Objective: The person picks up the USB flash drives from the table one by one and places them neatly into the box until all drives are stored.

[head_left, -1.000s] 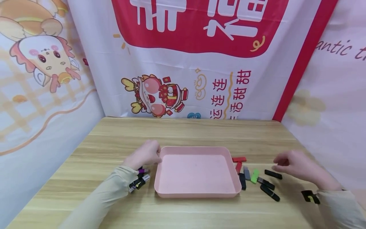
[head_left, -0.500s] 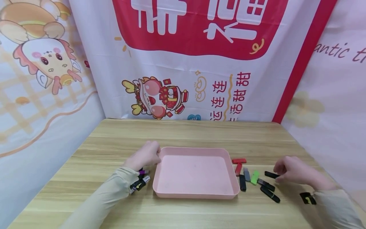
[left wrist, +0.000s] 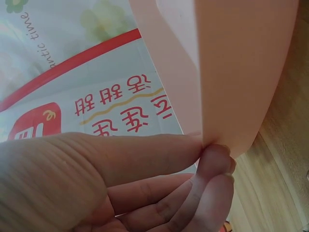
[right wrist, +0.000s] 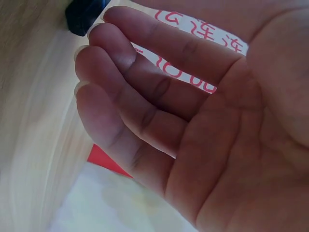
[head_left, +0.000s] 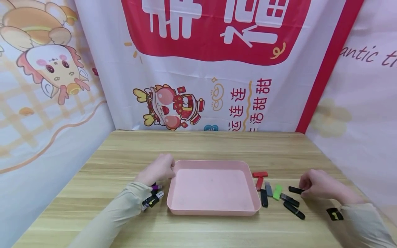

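Note:
In the head view a pink tray (head_left: 214, 212) sits on the table, with nothing in it. My left hand (head_left: 158, 169) pinches its upper left rim; in the left wrist view the thumb and curled fingers close on the tray's wall (left wrist: 241, 72). My right hand (head_left: 319, 186) is at the right end of a black USB stick (head_left: 295, 189). The right wrist view shows curved fingers (right wrist: 145, 116) and the black stick (right wrist: 83, 18) by the index fingertip. The thumb tip lies out of that view, so whether it grips the stick is unclear.
Right of the tray lie two red sticks (head_left: 260, 174), a grey one (head_left: 268, 189), a green one (head_left: 277, 192) and several black ones (head_left: 294, 210). More USB sticks (head_left: 152, 199), partly hidden by the left arm, lie left of the tray. A printed cloth (head_left: 186, 69) hangs behind the table.
My right hand has come down and in to the black stick, its fingertips now covering the stick's right end. My left hand keeps its hold on the tray rim.

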`<control>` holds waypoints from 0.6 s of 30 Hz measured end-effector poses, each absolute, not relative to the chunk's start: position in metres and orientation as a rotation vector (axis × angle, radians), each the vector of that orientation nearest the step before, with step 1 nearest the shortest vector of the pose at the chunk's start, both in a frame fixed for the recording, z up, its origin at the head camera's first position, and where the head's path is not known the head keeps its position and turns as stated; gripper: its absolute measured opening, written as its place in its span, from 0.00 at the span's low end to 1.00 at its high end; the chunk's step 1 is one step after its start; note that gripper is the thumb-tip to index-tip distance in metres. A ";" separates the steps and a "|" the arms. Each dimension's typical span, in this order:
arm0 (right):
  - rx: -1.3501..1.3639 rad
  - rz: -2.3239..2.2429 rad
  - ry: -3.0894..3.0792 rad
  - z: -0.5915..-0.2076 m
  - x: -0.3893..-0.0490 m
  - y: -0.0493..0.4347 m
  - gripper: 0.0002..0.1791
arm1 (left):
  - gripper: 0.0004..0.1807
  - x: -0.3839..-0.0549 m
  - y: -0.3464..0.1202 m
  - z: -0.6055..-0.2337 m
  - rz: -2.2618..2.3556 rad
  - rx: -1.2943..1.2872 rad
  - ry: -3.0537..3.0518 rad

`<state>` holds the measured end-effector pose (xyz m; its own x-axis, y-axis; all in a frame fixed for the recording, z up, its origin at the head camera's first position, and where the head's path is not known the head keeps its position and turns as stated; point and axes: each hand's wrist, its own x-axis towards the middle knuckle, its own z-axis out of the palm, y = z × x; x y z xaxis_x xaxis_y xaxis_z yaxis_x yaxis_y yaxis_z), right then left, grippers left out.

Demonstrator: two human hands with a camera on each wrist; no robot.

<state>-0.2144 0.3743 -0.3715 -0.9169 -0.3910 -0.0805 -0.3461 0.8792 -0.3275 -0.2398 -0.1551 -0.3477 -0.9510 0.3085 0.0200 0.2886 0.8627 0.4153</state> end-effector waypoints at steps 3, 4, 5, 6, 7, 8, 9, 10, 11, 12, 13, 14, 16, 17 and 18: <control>-0.604 -0.455 2.916 -0.373 -0.216 0.376 0.10 | 0.16 -0.240 -0.155 -0.348 0.673 0.466 2.974; -0.609 -0.452 2.918 -0.374 -0.216 0.377 0.10 | 0.16 -0.240 -0.155 -0.348 0.673 0.469 2.976; -0.609 -0.452 2.916 -0.375 -0.216 0.377 0.10 | 0.17 -0.240 -0.155 -0.348 0.672 0.473 2.978; -0.606 -0.451 2.914 -0.375 -0.217 0.378 0.10 | 0.17 -0.240 -0.155 -0.348 0.670 0.479 2.982; -0.600 -0.453 2.912 -0.376 -0.217 0.378 0.10 | 0.18 -0.240 -0.155 -0.348 0.672 0.486 2.982; -0.590 -0.453 2.908 -0.376 -0.218 0.379 0.10 | 0.18 -0.240 -0.155 -0.347 0.666 0.497 2.991; -0.580 -0.456 2.904 -0.376 -0.218 0.379 0.10 | 0.18 -0.240 -0.156 -0.347 0.662 0.502 2.995; -0.571 -0.460 2.899 -0.377 -0.219 0.379 0.09 | 0.18 -0.239 -0.156 -0.347 0.662 0.505 2.995; -0.557 -0.464 2.894 -0.377 -0.219 0.379 0.09 | 0.18 -0.239 -0.156 -0.347 0.665 0.506 2.995; -0.548 -0.465 2.890 -0.377 -0.219 0.379 0.09 | 0.18 -0.239 -0.156 -0.347 0.667 0.505 2.995; -0.541 -0.466 2.887 -0.377 -0.219 0.379 0.09 | 0.18 -0.239 -0.156 -0.348 0.666 0.505 2.996; -0.534 -0.467 2.883 -0.377 -0.219 0.379 0.09 | 0.19 -0.239 -0.156 -0.348 0.663 0.504 2.997; -0.520 -0.471 2.873 -0.377 -0.219 0.378 0.08 | 0.19 -0.239 -0.156 -0.348 0.664 0.510 2.999; -0.517 -0.471 2.870 -0.377 -0.219 0.378 0.08 | 0.19 -0.239 -0.157 -0.349 0.664 0.510 3.000; -0.522 -0.470 2.867 -0.377 -0.219 0.378 0.08 | 0.19 -0.239 -0.157 -0.349 0.663 0.509 3.001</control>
<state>-0.2188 0.3778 -0.3770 -0.9201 -0.3705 -0.1269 -0.3106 0.8877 -0.3399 -0.2390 -0.1567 -0.3489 -0.9462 0.3205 0.0438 0.3091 0.8559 0.4146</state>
